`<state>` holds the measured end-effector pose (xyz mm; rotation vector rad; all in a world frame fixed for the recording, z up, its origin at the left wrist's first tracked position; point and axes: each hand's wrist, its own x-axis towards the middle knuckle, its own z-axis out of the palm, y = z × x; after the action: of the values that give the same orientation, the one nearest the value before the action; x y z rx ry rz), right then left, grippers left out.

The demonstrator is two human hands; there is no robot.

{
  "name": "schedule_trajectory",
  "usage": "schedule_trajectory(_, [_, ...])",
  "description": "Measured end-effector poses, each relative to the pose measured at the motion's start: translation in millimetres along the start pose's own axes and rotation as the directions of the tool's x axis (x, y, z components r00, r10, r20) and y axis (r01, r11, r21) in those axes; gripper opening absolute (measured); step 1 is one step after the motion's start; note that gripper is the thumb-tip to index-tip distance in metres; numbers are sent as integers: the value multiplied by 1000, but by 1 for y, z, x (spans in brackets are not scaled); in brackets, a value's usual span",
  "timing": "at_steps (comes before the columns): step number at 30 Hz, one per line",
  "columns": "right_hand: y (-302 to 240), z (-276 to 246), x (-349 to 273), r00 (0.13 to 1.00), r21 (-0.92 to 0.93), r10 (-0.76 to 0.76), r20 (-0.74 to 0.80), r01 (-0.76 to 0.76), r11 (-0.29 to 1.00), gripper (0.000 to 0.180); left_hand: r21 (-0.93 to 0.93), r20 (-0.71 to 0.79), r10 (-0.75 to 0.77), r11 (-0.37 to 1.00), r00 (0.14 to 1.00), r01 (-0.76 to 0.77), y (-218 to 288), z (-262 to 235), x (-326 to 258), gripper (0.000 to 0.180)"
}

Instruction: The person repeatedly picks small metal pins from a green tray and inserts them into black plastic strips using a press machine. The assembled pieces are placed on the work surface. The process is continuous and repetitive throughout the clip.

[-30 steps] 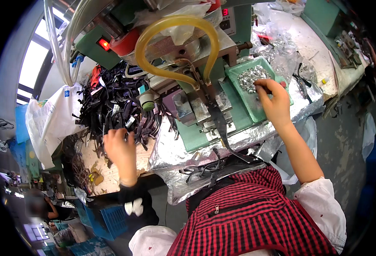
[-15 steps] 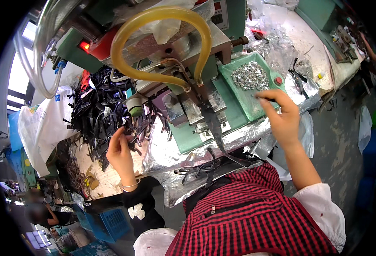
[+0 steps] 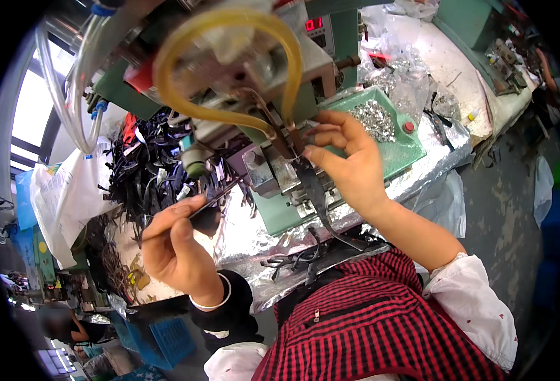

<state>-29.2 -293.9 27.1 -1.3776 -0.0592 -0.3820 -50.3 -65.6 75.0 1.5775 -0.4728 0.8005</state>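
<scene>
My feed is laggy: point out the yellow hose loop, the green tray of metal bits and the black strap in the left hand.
yellow hose loop (image 3: 166, 95), head view, left bend.
green tray (image 3: 413, 149), head view, bare floor.
black strap (image 3: 213, 198), head view, mid-length.

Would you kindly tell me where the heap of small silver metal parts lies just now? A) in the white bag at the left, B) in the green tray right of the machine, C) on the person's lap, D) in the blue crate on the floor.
B: the small silver parts lie heaped in the green tray, just beyond the right hand raised at the machine.
</scene>
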Motion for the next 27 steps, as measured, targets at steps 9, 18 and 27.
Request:
schedule_trajectory(9, [-37, -10, -39, 880, -455, -336, 336, 463, 760, 58, 323, 436, 327, 813, 838, -485, 5, 29, -9, 23])
schedule_trajectory(18, [43, -111, -20, 972, -742, -220, 87, 211, 636, 20, 252, 583, 444, 698, 681, -671, -15, 65, -46, 30])
schedule_trajectory(27, [37, -135, -6, 985, -891, -132, 114, 160, 426, 14, 211, 522, 496, 713, 694, -668, -26, 69, -45, 19])
